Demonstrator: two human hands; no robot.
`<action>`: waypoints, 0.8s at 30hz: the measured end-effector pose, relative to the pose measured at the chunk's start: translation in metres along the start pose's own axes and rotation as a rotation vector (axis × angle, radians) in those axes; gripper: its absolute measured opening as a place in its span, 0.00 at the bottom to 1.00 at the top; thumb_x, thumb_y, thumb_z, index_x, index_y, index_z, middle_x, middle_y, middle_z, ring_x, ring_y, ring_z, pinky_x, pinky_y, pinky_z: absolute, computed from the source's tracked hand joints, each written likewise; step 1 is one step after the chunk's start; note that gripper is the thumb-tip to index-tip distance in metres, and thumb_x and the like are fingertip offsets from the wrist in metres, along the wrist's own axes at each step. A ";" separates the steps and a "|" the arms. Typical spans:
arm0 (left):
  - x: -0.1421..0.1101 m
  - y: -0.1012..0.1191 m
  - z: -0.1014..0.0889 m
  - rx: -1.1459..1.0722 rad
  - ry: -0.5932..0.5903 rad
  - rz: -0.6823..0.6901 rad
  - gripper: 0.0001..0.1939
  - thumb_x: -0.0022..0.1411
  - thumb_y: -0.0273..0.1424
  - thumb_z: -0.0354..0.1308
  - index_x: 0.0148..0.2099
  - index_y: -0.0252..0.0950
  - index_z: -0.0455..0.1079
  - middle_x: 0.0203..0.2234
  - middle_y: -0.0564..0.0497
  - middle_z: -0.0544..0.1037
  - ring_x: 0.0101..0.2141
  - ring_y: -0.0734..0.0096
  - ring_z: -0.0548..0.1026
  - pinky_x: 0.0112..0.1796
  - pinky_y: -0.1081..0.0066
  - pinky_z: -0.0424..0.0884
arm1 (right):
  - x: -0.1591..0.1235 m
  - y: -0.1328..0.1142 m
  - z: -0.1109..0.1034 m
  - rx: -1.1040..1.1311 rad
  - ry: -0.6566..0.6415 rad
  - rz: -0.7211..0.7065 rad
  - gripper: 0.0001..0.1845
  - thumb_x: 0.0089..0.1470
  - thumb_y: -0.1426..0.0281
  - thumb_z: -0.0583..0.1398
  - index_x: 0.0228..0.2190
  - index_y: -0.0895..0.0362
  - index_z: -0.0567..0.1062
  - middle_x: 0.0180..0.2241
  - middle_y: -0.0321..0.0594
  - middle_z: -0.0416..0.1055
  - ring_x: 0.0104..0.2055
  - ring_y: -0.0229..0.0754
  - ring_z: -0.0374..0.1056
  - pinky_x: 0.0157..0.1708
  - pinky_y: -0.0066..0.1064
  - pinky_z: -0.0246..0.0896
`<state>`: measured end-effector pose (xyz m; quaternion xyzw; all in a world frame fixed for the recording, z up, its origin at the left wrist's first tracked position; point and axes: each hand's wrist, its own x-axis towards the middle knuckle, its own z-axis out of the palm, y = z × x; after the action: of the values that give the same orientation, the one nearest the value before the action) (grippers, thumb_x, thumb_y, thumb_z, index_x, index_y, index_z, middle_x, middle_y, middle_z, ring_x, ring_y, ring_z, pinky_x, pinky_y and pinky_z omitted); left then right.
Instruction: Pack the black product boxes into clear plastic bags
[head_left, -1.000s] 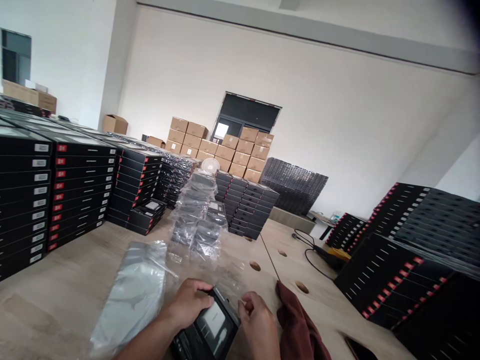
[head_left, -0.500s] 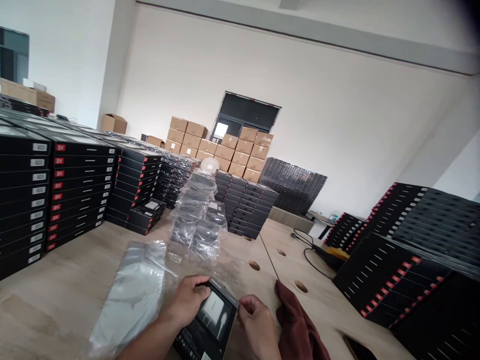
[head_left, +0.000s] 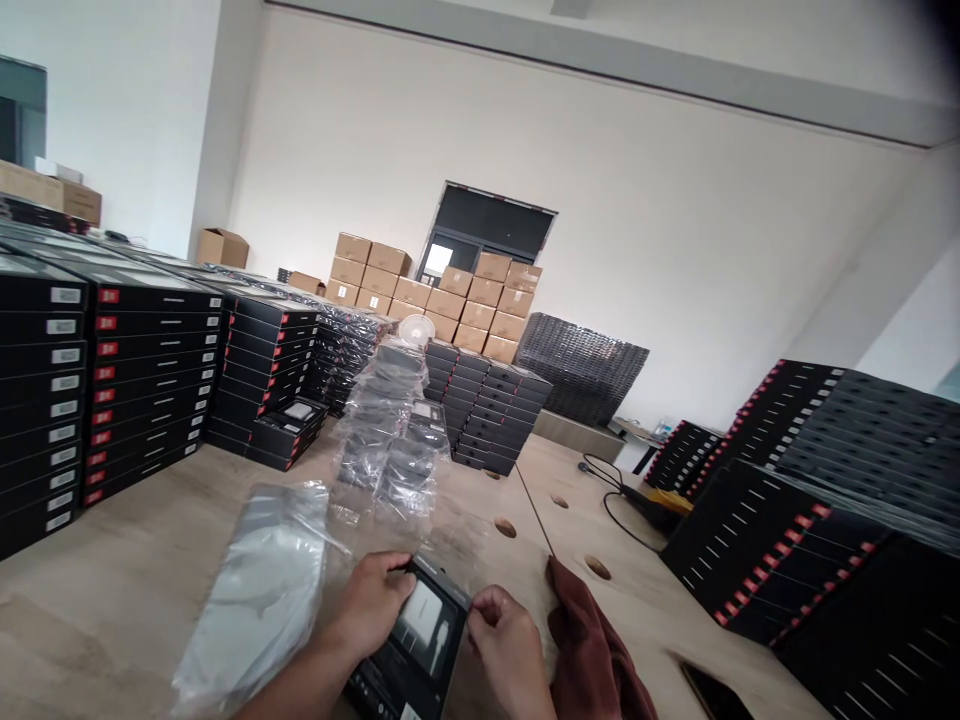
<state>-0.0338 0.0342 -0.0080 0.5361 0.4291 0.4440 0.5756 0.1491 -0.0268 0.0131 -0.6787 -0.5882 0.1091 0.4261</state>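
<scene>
A black product box with a white device pictured on its face lies tilted at the near edge of the table. My left hand grips its left edge, thumb on the face and fingers along the top. My right hand is closed in a pinch at the box's right edge. What its fingertips hold, if anything, is too small to make out. Left of the box lies a pile of flat clear plastic bags. A dark red cloth lies just right of my right hand.
Film-wrapped boxes stand in stacks ahead. Black boxes are stacked high on the left, and more black boxes fill the right. A phone lies near the front edge. A black cable runs across the right side of the table.
The view has shifted slightly, moving everything a little left. Both hands keep nearly the same place on the box, with the right fingertips still at its edge.
</scene>
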 end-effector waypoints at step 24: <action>-0.014 0.052 -0.017 -0.187 -0.247 0.284 0.16 0.48 0.31 0.62 0.41 0.34 0.71 0.36 0.49 0.76 0.36 0.67 0.72 0.40 0.71 0.66 | -0.002 -0.044 -0.034 0.599 -0.154 0.018 0.25 0.41 0.61 0.67 0.42 0.54 0.72 0.40 0.41 0.74 0.43 0.47 0.70 0.43 0.34 0.65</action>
<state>-0.0565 0.0262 0.0433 0.5858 0.2327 0.4894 0.6027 0.1398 -0.0460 0.0646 -0.5177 -0.5546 0.3324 0.5603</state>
